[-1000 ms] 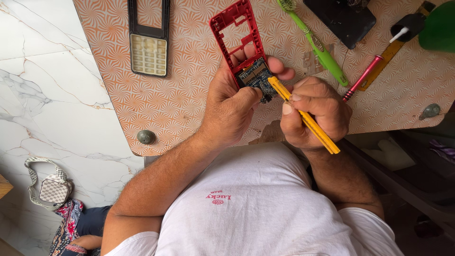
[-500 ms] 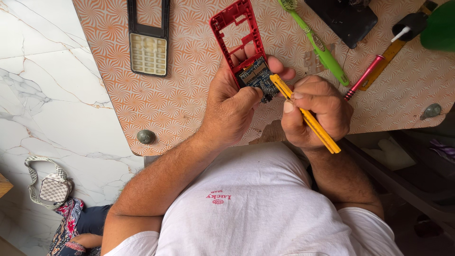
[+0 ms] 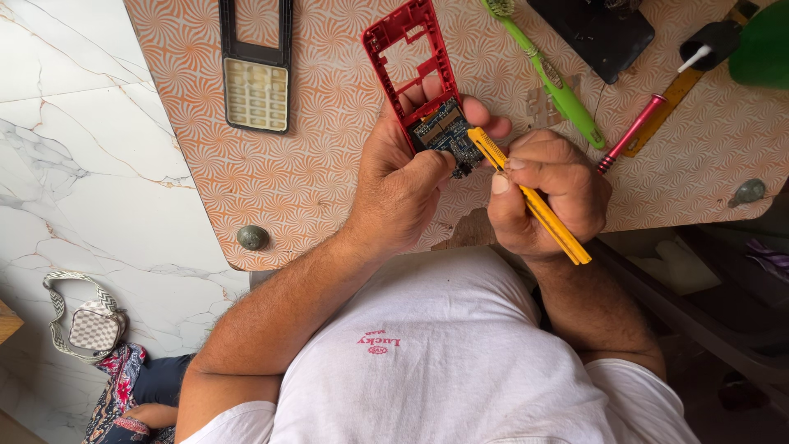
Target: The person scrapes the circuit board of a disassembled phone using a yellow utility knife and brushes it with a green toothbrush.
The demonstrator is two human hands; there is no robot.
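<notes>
My left hand grips a red phone frame with a dark circuit board seated in its lower part, held just above the patterned table. My right hand holds a yellow tool like a pen, its tip touching the right edge of the circuit board. Both hands are close together over the table's front edge.
On the orange patterned table lie a black phone cover with a pale keypad, a green toothbrush, a red screwdriver, a black object and a green bottle. A handbag sits on the marble floor.
The yellow tool's tip has shifted slightly along the circuit board's edge. Both hands keep their grip and place.
</notes>
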